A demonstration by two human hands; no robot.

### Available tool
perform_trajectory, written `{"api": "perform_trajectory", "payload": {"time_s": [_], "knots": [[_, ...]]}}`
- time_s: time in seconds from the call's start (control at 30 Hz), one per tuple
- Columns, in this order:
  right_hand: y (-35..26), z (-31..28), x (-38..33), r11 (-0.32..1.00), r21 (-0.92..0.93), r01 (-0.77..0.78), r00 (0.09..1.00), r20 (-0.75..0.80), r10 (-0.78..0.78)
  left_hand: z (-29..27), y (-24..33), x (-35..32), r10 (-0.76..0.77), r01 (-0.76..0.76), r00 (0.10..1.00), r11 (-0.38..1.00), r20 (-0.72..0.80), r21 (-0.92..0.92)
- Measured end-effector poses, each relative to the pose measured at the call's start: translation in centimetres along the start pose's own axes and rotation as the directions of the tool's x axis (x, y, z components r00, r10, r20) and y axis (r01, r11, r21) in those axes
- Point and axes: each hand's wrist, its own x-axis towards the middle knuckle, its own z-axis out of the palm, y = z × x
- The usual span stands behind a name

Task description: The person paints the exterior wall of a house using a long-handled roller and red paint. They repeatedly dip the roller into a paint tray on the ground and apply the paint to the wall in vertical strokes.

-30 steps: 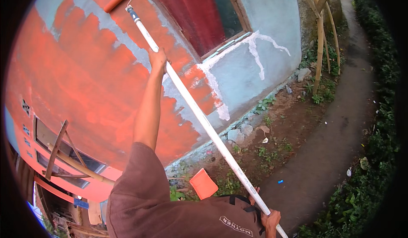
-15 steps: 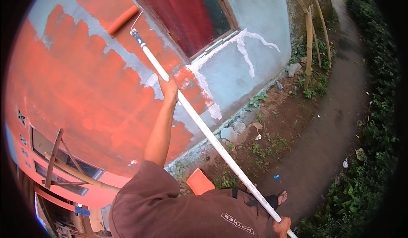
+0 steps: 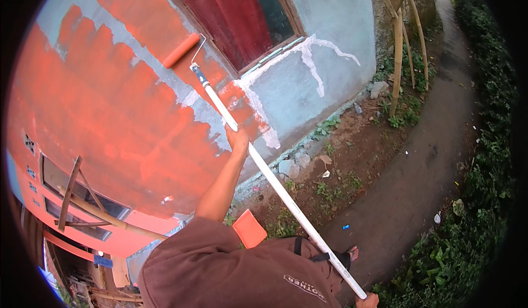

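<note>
I am gripping the white pole [image 3: 275,184] with both fists, left hand [image 3: 238,137] and right hand [image 3: 367,301], pressing the orange roller [image 3: 181,50] against the wall [image 3: 110,126].

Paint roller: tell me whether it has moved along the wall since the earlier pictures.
Yes. The paint roller has travelled down the wall: earlier it sat above the window frame's upper corner, now it lies beside the frame, lower on the orange patch.
</note>
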Motion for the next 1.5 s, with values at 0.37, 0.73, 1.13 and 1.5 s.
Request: {"api": "perform_trajectory", "payload": {"time_s": [0.37, 0.73, 1.13, 1.5], "knots": [[1.9, 0.7, 0.6, 0.997, 0.012, -0.073, 0.994, 0.087, 0.071, -0.2, 0.5, -2.3, 0.024, -0.022, 0.999, 0.997, 0.035, -0.069], [-0.4, 1.1, 4.3, 0.997, 0.071, -0.037, 0.999, 0.04, 0.034, 0.9, 2.1, 0.3, 0.02, -0.021, 1.0, 0.998, -0.023, -0.054], [-3.3, 3.3, 10.9, 0.982, 0.111, 0.149, 0.981, -0.143, -0.133, 2.0, 6.1, 6.3, 0.135, -0.138, 0.989, 0.989, -0.056, -0.045], [-0.2, 2.0, 4.1, 0.998, 0.022, 0.06, 0.992, 0.106, -0.062, 1.8, 0.1, 3.7, 0.074, -0.07, 0.996, 0.996, -0.059, 0.06]]}}
